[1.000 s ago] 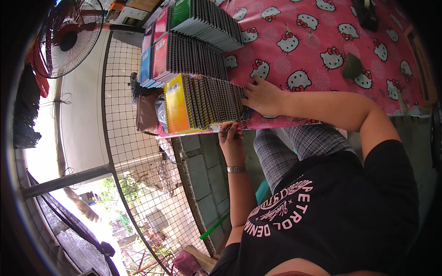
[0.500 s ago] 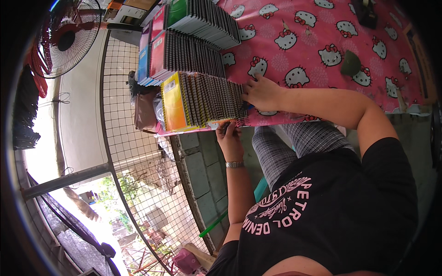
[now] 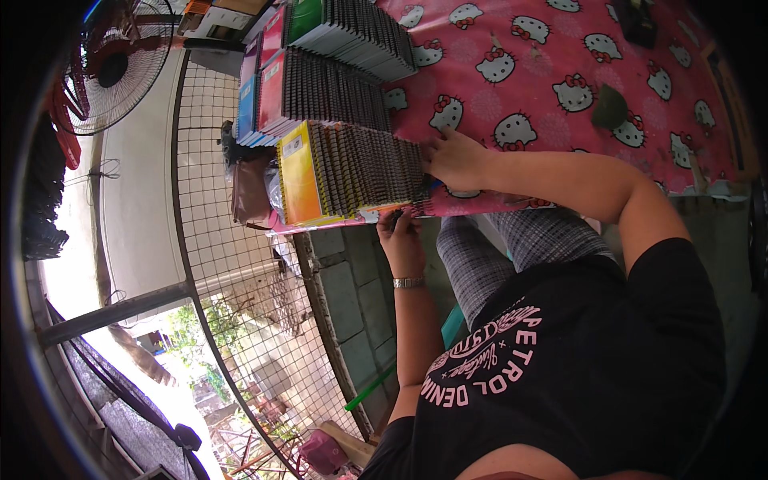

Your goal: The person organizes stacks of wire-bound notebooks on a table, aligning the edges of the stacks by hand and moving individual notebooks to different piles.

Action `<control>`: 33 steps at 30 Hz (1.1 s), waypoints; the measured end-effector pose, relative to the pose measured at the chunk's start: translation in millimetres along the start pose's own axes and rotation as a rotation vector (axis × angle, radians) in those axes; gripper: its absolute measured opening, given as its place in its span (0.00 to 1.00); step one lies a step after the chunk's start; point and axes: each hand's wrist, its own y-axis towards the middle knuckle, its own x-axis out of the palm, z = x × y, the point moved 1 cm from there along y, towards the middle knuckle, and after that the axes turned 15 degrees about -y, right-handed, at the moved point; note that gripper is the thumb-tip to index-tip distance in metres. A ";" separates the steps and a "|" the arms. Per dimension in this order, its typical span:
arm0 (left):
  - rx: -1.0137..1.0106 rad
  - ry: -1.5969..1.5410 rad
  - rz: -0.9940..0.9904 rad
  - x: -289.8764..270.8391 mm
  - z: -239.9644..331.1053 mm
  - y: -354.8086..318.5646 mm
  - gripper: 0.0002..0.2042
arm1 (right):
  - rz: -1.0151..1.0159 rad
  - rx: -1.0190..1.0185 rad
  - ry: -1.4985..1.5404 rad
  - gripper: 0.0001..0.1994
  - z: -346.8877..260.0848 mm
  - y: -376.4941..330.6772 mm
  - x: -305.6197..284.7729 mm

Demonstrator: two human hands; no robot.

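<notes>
A stack of spiral notebooks (image 3: 301, 178) with yellow-orange covers lies at the table's near left edge, its dark coil bindings in a row facing up. My right hand (image 3: 458, 160) is bent against the right end of this stack, fingers curled on the last notebooks; their tips are partly hidden. Just below the stack's near side, at the table edge, my left hand (image 3: 400, 234) is closed, its fingertips pinched together near the coil ends. Something small and dark shows at those fingers, too small to make out.
Behind stand more spiral notebooks with red covers (image 3: 272, 88) and green covers (image 3: 307, 20). A pink patterned cloth (image 3: 552, 96) covers the table. A dark green object (image 3: 610, 109) and a black tape dispenser (image 3: 638, 24) lie at the right. A fan (image 3: 116, 68) stands at far left, beside wire mesh (image 3: 216, 160).
Both hands stay at the same notebook stack with only slight finger movement. The view has shifted a little; nothing has visibly been let go.
</notes>
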 end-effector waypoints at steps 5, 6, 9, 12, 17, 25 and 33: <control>0.040 0.064 -0.039 -5.1 -9.1 4.0 0.19 | 0.112 -0.037 0.006 0.09 -16.9 8.5 0.1; 0.071 0.113 -0.036 -5.2 -12.3 4.0 0.19 | -0.022 -0.055 0.033 0.10 -18.0 12.9 0.8; 0.090 0.166 -0.025 0.9 -13.7 3.8 0.20 | -0.324 -0.060 0.120 0.10 -15.1 17.0 2.9; 0.072 0.118 0.023 -5.0 -10.1 2.9 0.21 | -0.297 0.001 0.177 0.09 -8.9 10.4 -0.6; -0.028 -0.045 0.005 -8.6 -9.4 5.5 0.21 | -0.007 -0.055 -0.057 0.14 -3.3 1.3 6.8; -0.007 -0.007 0.020 -3.5 -12.9 7.1 0.18 | -0.297 -0.081 -0.069 0.16 -14.4 18.1 8.2; -0.030 -0.105 0.002 -6.5 -18.8 7.7 0.15 | -0.182 -0.038 -0.029 0.13 -19.2 6.5 2.3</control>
